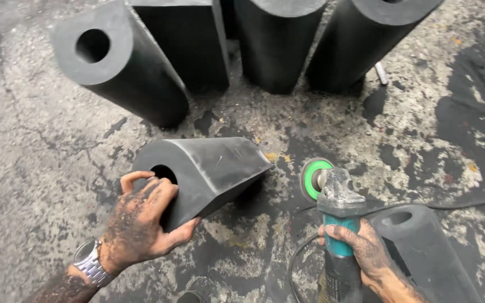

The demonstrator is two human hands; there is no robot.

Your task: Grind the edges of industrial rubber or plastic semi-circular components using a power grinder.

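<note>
The left hand (141, 221), blackened with dust and wearing a metal wristwatch (91, 264), grips the near end of a black rubber block (209, 168) that lies tilted on the concrete floor (29, 157). Its fingers (136, 178) curl over the block's end face beside the round bore, and the thumb presses under the lower edge, so the fingers are clamped on the block. The bore is dark; what is inside it cannot be told.

The right hand (366, 249) is wrapped around the teal-and-black body of an angle grinder (338, 224), fingers closed on the handle. The grinder's green-rimmed disc (314, 178) sits just beside the block's far end, apart from it. A black cable (304, 252) loops on the floor near the grinder.

Four more hollow rubber blocks (119, 62) stand in a row beyond, and another one (422, 247) lies just right of the right hand.
</note>
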